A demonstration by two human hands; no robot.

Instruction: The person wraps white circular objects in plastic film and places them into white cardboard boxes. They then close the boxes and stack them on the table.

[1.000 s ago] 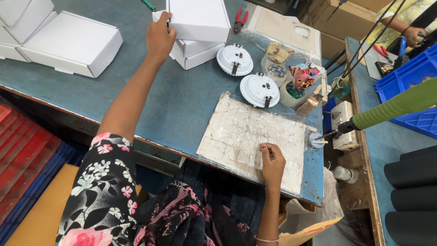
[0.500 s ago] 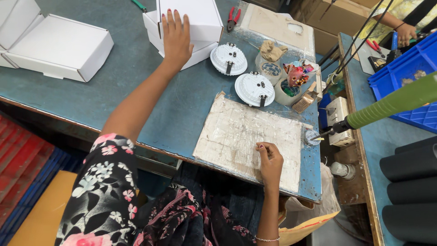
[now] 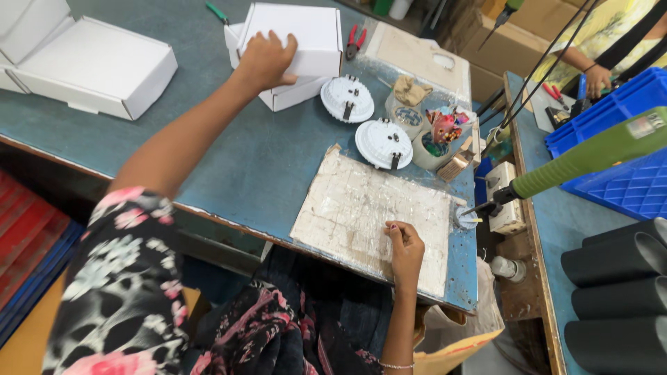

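- I see my left hand (image 3: 266,59) stretched out to the far edge of the blue table (image 3: 229,160). Its fingers are clamped on a white box (image 3: 299,35).
- That box sits on top of another white box (image 3: 285,94).
- My right hand (image 3: 405,248) rests on a worn white mat (image 3: 361,208) near the front edge, fingers curled together, holding nothing I can see.
- 2 round white discs (image 3: 383,142) lie just past the mat.

Bench: blue-topped worktable (image 3: 264,167) seen under even light | right: second blue table (image 3: 556,208) set just beside it | lower left: red and blue crates (image 3: 28,257) stacked | far edge: cardboard boxes (image 3: 514,42) seen.
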